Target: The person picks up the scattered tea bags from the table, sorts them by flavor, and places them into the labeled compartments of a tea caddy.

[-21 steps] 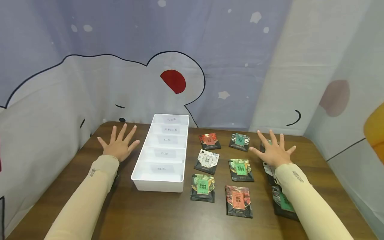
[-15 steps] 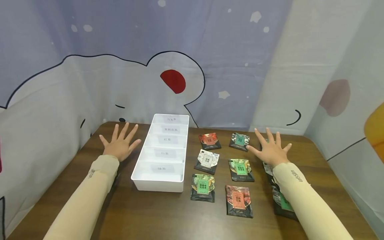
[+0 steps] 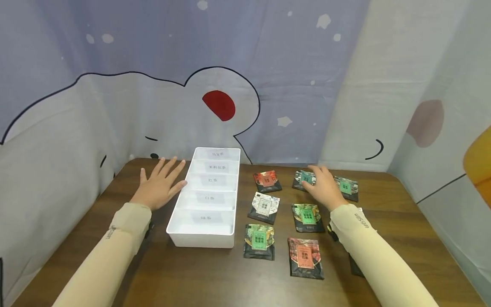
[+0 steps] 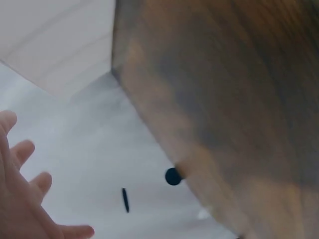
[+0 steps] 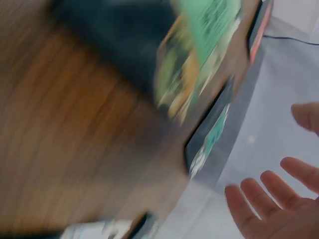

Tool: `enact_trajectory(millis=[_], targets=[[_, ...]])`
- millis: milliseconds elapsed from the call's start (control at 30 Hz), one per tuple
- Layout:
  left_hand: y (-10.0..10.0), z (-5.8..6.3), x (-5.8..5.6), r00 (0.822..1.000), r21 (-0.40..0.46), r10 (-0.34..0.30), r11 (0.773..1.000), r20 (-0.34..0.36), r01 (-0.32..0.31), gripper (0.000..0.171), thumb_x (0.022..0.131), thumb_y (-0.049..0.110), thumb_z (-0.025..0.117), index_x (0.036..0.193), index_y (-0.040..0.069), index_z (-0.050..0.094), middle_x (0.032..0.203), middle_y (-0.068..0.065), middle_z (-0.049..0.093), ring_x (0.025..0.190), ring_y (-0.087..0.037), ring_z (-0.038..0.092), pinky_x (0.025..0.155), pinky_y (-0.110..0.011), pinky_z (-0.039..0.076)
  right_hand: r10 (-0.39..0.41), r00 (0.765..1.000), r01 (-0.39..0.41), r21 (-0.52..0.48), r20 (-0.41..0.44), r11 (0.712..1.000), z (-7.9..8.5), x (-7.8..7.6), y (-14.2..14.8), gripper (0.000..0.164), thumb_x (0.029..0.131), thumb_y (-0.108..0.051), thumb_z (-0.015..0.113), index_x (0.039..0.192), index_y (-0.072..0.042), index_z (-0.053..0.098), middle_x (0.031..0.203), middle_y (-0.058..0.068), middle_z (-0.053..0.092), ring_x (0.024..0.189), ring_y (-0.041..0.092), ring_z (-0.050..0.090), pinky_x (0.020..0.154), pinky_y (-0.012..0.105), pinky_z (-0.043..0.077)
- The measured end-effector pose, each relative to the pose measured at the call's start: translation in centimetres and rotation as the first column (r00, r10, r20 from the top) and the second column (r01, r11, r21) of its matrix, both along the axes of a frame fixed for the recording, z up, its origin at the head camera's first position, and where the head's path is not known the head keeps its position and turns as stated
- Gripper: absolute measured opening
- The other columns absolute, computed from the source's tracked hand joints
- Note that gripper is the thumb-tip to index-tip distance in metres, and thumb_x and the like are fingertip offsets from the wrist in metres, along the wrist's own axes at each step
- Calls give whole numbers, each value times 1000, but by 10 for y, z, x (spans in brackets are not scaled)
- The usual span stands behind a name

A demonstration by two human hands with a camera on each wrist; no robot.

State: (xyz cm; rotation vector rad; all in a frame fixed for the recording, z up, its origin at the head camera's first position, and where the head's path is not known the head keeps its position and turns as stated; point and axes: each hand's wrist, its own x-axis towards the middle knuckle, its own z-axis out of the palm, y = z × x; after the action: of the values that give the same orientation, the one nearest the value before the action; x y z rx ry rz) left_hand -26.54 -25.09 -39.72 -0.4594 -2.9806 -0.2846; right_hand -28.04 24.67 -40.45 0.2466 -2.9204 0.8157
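My left hand [image 3: 159, 183], fingers spread, hovers at the left side of a long white divided tray [image 3: 202, 241] with labelled compartments. In the left wrist view the fingers of that left hand [image 4: 25, 199] hold nothing. My right hand [image 3: 324, 187] is over the back right of the table, fingers loosely bent and overlapping a teal-labelled tea sachet [image 3: 303, 181] in the head view. A gap shows between thumb and fingers of the right hand [image 5: 279, 204] in the right wrist view, with nothing in it. Just right of it lies another teal-green sachet [image 3: 347, 187].
Several more tea sachets lie flat right of the tray: red [image 3: 267, 181], white [image 3: 264, 207], green [image 3: 259, 241], another green [image 3: 307, 216] and a larger red one [image 3: 305, 258]. Others are partly hidden under the right sleeve [image 3: 376, 251]. A printed curtain [image 3: 291, 85] hangs behind the table.
My right hand has moved left, its spread fingers drawing together and bending, uncovering the sachet at the back right. The left hand has shifted slightly right, closer to the tray.
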Motion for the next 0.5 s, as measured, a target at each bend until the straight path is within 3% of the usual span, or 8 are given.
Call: enact_trajectory(millis=[233,500], targets=[[9,1,13,997,-39,-68,997,-21,67,72,106,57,36,164,16,19,169,-10,16,156,-35,8,115,-75,1,5,999,5,-196,49,981,-5,-9,-25,56,99,-17,65,147,4,45,137,31,52,117,46,59,95,57,51],[11,-2,26,993,-41,-118,992,-23,117,70,107,53,38,163,14,22,169,-8,20,155,-32,15,118,-70,7,19,989,20,-258,146,966,-10,-23,-49,56,98,-19,67,145,5,47,136,30,57,122,46,56,100,59,48]])
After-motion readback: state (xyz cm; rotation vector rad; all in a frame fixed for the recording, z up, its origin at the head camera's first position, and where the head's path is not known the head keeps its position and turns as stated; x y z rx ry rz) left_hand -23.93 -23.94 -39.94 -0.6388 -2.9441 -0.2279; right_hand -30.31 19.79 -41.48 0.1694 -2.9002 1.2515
